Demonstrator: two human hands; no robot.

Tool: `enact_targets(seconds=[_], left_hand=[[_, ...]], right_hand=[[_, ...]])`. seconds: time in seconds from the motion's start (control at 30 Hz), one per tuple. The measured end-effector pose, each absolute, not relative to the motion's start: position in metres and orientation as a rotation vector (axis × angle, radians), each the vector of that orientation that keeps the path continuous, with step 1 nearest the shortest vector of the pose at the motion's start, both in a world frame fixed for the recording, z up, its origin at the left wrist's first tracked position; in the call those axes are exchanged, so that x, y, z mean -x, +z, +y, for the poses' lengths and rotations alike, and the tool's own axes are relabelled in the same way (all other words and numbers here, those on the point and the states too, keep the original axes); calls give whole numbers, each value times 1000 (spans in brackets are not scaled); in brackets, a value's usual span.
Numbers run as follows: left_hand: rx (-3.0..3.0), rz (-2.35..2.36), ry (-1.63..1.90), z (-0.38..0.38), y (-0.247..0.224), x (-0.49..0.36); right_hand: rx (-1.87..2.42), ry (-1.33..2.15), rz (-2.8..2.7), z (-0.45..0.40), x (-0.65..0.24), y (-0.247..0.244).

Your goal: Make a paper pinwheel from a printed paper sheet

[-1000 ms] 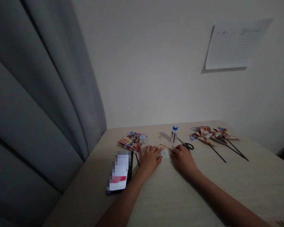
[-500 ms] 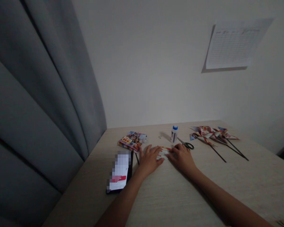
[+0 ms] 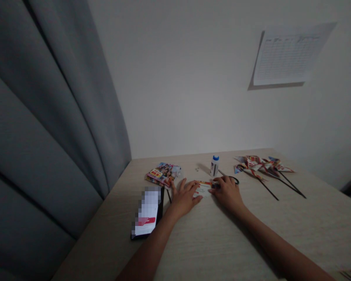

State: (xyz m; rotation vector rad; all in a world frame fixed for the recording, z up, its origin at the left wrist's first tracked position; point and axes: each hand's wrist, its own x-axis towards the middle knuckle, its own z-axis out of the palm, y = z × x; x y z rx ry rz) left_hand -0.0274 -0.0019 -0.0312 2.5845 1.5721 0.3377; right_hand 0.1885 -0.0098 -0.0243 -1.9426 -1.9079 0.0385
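A small piece of printed paper point(image 3: 204, 190), white with a red and yellow strip along its far edge, lies on the table between my hands. My left hand point(image 3: 183, 199) rests open on its left part, fingers spread and pressing down. At the paper's right edge my right hand point(image 3: 227, 193) is closed, thumb and bent fingers together on that edge; the fingertips are partly in shadow. Just beyond that hand stands a white glue bottle point(image 3: 214, 167) with a blue cap. Scissors point(image 3: 235, 180) lie behind the right hand, which covers part of them.
Colourful folded leaflets point(image 3: 163, 174) lie at the back left, near a thin dark stick point(image 3: 169, 196). A phone point(image 3: 148, 212) with a lit screen is beside my left forearm. Several paper pinwheels point(image 3: 256, 166) on dark sticks lie at right. A grey curtain point(image 3: 61, 117) borders the table's left side.
My right hand has shifted slightly to the right and covers more of the scissors. The paper's printed face shows flatter and more fully. My left hand stays nearly in place.
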Motion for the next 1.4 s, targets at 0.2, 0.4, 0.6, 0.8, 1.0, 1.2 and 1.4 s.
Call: enact_targets(seconds=[0.2,0.4,0.6,0.8,1.0,1.2,1.4], left_hand=[[-2571,1565,312,-2,-29,28],[-2567,1572,316,-2,-29,28],[-2587,1581,305,-2,-30,29],[-2589,1601,296,-2,-31,27],[-2585,1599,288,-3,-29,30],[-2575,1580,351,-3,-29,34],[-2561,1630,381,-6,-26,29]], right_hand=[[2002,39,-1883,-5,-198,-25],[2063,10,-1834,-3,-207,-23],[2104,21,-1825,0,-212,-23],[2144,15,-1822,3,-215,-23],[2190,-108,-1786,6,-238,-26],[2168,-106,-1834,8,-255,-29],[2039,-117,-1875,3,-242,-26]])
